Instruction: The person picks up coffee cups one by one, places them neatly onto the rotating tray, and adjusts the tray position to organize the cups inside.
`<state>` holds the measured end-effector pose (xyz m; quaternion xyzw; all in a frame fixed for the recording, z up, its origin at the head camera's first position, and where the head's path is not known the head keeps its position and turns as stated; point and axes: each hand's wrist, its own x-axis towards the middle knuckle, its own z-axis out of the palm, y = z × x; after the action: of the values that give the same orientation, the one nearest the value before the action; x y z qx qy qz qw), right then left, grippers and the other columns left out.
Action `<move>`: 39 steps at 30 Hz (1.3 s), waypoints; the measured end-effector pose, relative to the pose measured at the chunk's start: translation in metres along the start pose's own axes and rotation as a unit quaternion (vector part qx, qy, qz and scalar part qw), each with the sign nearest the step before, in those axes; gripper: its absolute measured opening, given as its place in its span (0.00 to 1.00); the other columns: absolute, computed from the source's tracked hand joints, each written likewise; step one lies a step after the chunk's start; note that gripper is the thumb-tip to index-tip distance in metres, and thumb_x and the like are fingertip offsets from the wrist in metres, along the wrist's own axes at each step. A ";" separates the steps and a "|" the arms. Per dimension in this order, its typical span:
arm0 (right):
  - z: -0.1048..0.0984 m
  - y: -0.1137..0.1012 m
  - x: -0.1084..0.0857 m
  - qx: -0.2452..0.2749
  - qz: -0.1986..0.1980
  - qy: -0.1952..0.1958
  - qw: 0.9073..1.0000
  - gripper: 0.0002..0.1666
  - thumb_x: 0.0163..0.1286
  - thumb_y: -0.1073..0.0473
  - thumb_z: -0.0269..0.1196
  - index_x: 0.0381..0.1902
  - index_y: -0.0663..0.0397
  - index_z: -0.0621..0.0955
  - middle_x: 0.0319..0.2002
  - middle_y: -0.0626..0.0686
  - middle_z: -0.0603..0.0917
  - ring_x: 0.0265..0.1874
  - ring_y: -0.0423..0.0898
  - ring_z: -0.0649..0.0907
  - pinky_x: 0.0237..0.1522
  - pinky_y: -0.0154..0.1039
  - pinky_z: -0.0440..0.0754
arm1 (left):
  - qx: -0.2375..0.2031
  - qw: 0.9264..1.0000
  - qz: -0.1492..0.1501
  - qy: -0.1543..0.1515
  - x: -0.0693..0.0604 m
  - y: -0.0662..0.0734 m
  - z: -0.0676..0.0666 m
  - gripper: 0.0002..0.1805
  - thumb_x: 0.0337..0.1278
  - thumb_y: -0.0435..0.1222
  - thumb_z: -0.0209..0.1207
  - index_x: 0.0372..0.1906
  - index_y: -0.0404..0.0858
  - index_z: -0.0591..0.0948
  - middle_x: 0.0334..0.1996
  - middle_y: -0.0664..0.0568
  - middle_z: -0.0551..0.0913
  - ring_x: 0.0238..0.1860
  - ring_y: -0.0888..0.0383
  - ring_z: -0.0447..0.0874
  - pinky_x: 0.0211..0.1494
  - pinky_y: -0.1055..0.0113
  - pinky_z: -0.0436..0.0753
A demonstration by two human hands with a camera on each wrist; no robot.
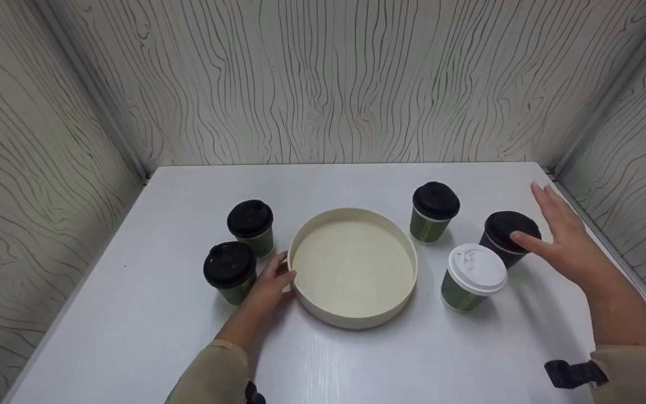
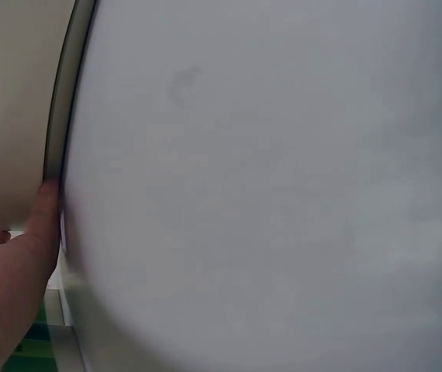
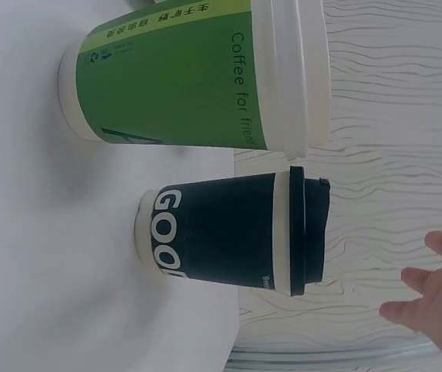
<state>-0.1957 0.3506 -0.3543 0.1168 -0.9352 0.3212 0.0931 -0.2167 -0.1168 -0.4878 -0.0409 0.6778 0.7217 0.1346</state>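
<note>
- Round cream tray (image 1: 353,269), shallow and low-walled, lies flat on the white counter (image 1: 132,325); its smooth inner floor faces up.
- Left hand (image 1: 271,283): at the tray's left side, its grip is closed on the wall, thumb at the rim and fingers along the outside. The left wrist view shows a fingertip touching the wall.
- Right hand (image 1: 572,249): raised well to the right of the tray, its grip wide, thumb and fingers spread, holding nothing.
- Dark cup (image 1: 503,238), black-lidded: to the right of the tray, overlapped by the right thumb from above; the right wrist view shows the fingertips apart from it and large white letters beginning "GOO" on its side.
- White-lidded cup (image 1: 473,278): nearer the tray on that side, standing upright. Its green side reads "Coffee for" and a partly cut word.
- Back green cup (image 1: 434,212), black-lidded: beyond the tray's right edge, toward the rear.
- Two black-lidded green cups, upright to the left of the tray: the rear cup (image 1: 251,224) and, just in front of it, the front cup (image 1: 230,272), close beside the left hand.
- Beyond the tray, a pale panel (image 1: 323,84) with dark wood-grain lines rises behind the counter.
- Tan sleeves (image 1: 637,373) cover both forearms, on the near side of the tray.
</note>
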 end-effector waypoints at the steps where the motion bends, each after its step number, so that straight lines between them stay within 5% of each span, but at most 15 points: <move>1: 0.000 0.001 -0.003 0.013 -0.006 0.006 1.000 0.50 0.62 0.52 0.59 0.72 0.43 0.43 0.71 0.64 0.40 0.68 0.63 0.39 0.57 0.71 0.35 | 0.001 1.000 -0.001 0.001 0.000 0.000 0.000 0.28 0.64 0.32 0.47 0.68 0.40 0.57 0.67 0.38 0.57 0.63 0.47 0.60 0.57 0.54 0.71; 3: 0.001 0.004 -0.008 0.042 -0.012 0.014 0.999 0.50 0.61 0.56 0.60 0.72 0.42 0.44 0.71 0.60 0.41 0.69 0.56 0.39 0.63 0.64 0.37 | 0.002 1.000 -0.001 0.001 -0.001 0.000 0.000 0.28 0.64 0.33 0.47 0.69 0.41 0.56 0.67 0.39 0.57 0.64 0.47 0.60 0.58 0.53 0.71; 5: 0.003 0.007 -0.014 0.066 -0.015 0.020 0.997 0.51 0.60 0.59 0.61 0.72 0.40 0.44 0.72 0.56 0.42 0.70 0.47 0.42 0.68 0.46 0.43 | 0.004 1.000 -0.001 -0.001 -0.001 -0.001 -0.001 0.28 0.65 0.33 0.46 0.69 0.41 0.56 0.67 0.39 0.56 0.64 0.47 0.59 0.58 0.53 0.70; 9: 0.005 0.012 -0.026 0.124 -0.026 0.042 0.991 0.52 0.57 0.69 0.62 0.72 0.41 0.48 0.71 0.49 0.49 0.65 0.32 0.53 0.55 0.15 0.53 | 0.012 1.000 -0.005 -0.001 -0.001 -0.002 -0.002 0.28 0.65 0.34 0.47 0.69 0.43 0.56 0.67 0.41 0.57 0.65 0.48 0.58 0.59 0.53 0.69; 13: 0.007 0.017 -0.035 0.204 -0.053 0.064 0.976 0.50 0.54 0.79 0.59 0.71 0.50 0.54 0.67 0.44 0.58 0.61 0.33 0.60 0.54 0.18 0.60 | 0.015 1.000 -0.007 0.000 -0.002 -0.001 -0.002 0.29 0.65 0.35 0.48 0.69 0.44 0.56 0.67 0.41 0.57 0.66 0.48 0.57 0.60 0.54 0.69; 20: 0.012 0.034 -0.049 0.364 -0.114 0.044 0.923 0.40 0.54 0.86 0.51 0.65 0.67 0.59 0.57 0.51 0.72 0.56 0.39 0.71 0.54 0.23 0.67 | 0.009 1.000 -0.008 -0.004 -0.003 -0.001 -0.002 0.29 0.65 0.36 0.48 0.69 0.45 0.57 0.68 0.43 0.56 0.66 0.49 0.56 0.60 0.54 0.68; 24: 0.018 0.044 -0.056 0.391 -0.114 0.023 0.913 0.35 0.55 0.87 0.48 0.63 0.71 0.62 0.53 0.52 0.76 0.53 0.40 0.74 0.52 0.25 0.71 | 0.014 1.000 -0.002 -0.006 -0.004 -0.001 -0.002 0.28 0.65 0.36 0.48 0.69 0.44 0.56 0.68 0.42 0.56 0.66 0.49 0.56 0.61 0.54 0.68; 28: 0.029 0.051 -0.061 0.388 -0.096 0.002 0.917 0.33 0.56 0.87 0.48 0.61 0.74 0.62 0.52 0.52 0.77 0.52 0.40 0.75 0.50 0.25 0.72 | 0.011 1.000 0.004 -0.009 -0.004 -0.001 -0.002 0.28 0.65 0.35 0.48 0.69 0.43 0.56 0.68 0.41 0.56 0.66 0.49 0.56 0.61 0.54 0.68; 35: 0.051 0.056 -0.062 0.289 -0.018 -0.036 0.956 0.29 0.59 0.77 0.55 0.60 0.72 0.64 0.50 0.45 0.78 0.49 0.36 0.77 0.48 0.25 0.73 | 0.037 0.999 0.008 -0.009 -0.005 0.000 -0.003 0.28 0.65 0.36 0.48 0.69 0.42 0.56 0.67 0.40 0.58 0.65 0.48 0.57 0.61 0.53 0.67; 39: 0.064 0.058 -0.059 0.274 0.012 -0.065 0.960 0.30 0.60 0.74 0.57 0.61 0.71 0.64 0.50 0.39 0.77 0.48 0.34 0.76 0.46 0.27 0.75 | 0.056 0.998 0.008 -0.013 -0.006 0.001 -0.004 0.29 0.66 0.37 0.48 0.69 0.43 0.55 0.67 0.41 0.58 0.66 0.48 0.57 0.60 0.53 0.68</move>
<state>-0.1612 0.3644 -0.4520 0.1470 -0.8169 0.5577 -0.0069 -0.2119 -0.1211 -0.4861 -0.0186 0.7154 0.6844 0.1395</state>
